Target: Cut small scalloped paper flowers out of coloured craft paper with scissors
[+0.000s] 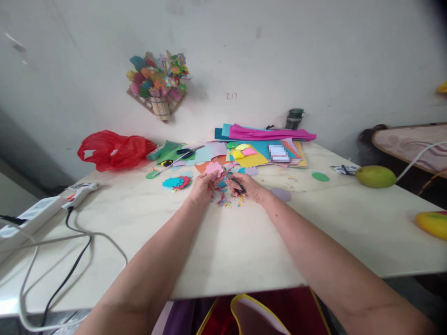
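Between the fingers of my left hand [205, 187] is a pink paper flower [213, 169] with a scalloped edge. My right hand [248, 186] is closed around scissors [234, 180] with dark handles, their blades pointing up and left beside the flower. Small coloured paper scraps [228, 199] lie on the table under both hands. To the left sits a stack of blue and red scalloped paper flowers [176, 182]. A lilac paper circle [281, 194] rests just right of my right wrist, and a green paper circle [320, 176] lies farther right.
Coloured paper sheets [253, 159], a phone [278, 153] and a second pair of scissors [190, 151] cover the table's back. A red plastic bag [113, 150] lies back left. Power strips [35, 214] with cables occupy the left side; a mango [375, 177] is at right.
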{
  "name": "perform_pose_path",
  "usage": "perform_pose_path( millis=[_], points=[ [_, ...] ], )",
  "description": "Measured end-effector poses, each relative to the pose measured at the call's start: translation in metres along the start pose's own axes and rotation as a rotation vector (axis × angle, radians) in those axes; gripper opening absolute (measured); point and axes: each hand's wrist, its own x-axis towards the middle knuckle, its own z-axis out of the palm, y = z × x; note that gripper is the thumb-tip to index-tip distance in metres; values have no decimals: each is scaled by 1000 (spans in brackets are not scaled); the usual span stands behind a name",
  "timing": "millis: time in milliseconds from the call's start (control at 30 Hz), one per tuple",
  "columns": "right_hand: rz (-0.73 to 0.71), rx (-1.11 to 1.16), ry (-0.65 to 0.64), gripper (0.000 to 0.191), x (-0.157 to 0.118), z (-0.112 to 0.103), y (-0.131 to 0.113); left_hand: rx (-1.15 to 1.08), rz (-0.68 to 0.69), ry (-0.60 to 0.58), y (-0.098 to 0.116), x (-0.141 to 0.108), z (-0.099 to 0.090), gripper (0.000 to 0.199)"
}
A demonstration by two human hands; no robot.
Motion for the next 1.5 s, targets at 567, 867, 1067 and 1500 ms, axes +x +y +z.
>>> perform_pose_path(
  millis=[567, 867, 1067, 1500],
  points=[
    [-27, 6, -32, 35, -2, -3, 0, -62, -42, 27, 3, -2, 4, 9],
    [-16, -28, -45, 37, -1, -5, 2, -56, -23, 25, 2, -2, 3, 9],
    [-14, -18, -29, 36, -1, -2, 0, -60, -30, 29, 2, -2, 3, 10],
    [-14, -10, -30, 33, 1, -3, 3, -55, -17, 35, 2, 0, 0, 11]
  ],
)
